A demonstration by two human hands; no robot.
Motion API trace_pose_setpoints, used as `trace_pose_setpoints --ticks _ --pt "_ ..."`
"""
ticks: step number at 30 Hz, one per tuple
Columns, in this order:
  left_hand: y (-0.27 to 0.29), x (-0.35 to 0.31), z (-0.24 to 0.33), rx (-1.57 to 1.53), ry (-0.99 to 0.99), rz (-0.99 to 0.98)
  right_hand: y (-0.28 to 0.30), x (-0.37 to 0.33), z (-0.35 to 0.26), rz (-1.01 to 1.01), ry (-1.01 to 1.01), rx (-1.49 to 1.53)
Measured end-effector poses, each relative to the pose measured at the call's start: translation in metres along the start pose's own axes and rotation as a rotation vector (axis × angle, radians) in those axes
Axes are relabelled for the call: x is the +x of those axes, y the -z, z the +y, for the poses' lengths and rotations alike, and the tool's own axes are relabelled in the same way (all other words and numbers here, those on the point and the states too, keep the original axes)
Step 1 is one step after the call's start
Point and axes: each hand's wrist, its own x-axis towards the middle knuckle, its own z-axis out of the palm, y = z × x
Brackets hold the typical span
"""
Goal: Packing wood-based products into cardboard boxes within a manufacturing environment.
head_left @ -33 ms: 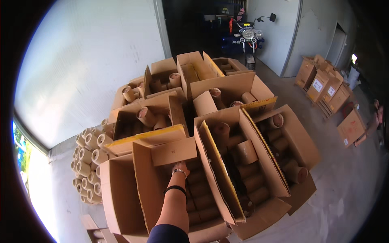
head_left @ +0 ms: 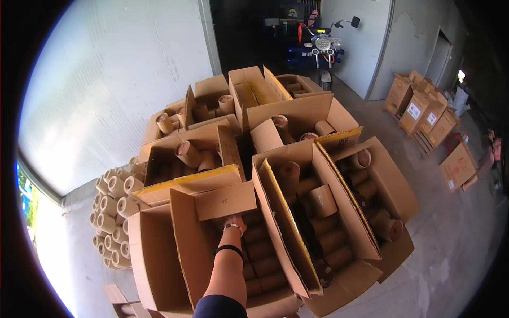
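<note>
My left hand (head_left: pixel 235 220) reaches into the near open cardboard box (head_left: pixel 183 249), with a beaded bracelet at the wrist and a black band on the forearm. Its fingers go in under the lower edge of an upright cardboard flap (head_left: pixel 225 201). That flap and the shade hide them, so whether they hold anything does not show. Beside the wrist, brown cardboard tubes (head_left: pixel 262 267) lie in rows inside the box, with a dark strap-like line running across them. My right hand is out of view.
More open boxes (head_left: pixel 297 114) holding tubes crowd around the near one. Left of them, a stack of hollow tubes (head_left: pixel 108 222) stands on the floor against a pale wall (head_left: pixel 116 95). A motorbike (head_left: pixel 323 47) is in the doorway; several cartons (head_left: pixel 419 106) stand at right.
The view has shifted very slightly, so the boxes and tube stack sit a little further left. My left hand stays at the same spot under the flap.
</note>
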Motion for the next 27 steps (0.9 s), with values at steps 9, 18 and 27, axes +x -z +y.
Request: trace_pose_setpoints --ticks 9,18,27 --pt "-0.018 0.078 -0.017 -0.063 -0.097 0.128 -0.034 -0.047 0.042 0.048 -0.128 0.088" --pt "-0.018 0.080 -0.030 -0.105 -0.117 0.147 -0.055 -0.068 0.048 0.045 -0.159 0.105" --pt "-0.021 0.069 -0.043 -0.109 -0.120 0.137 -0.067 -0.068 0.047 0.036 -0.147 0.107"
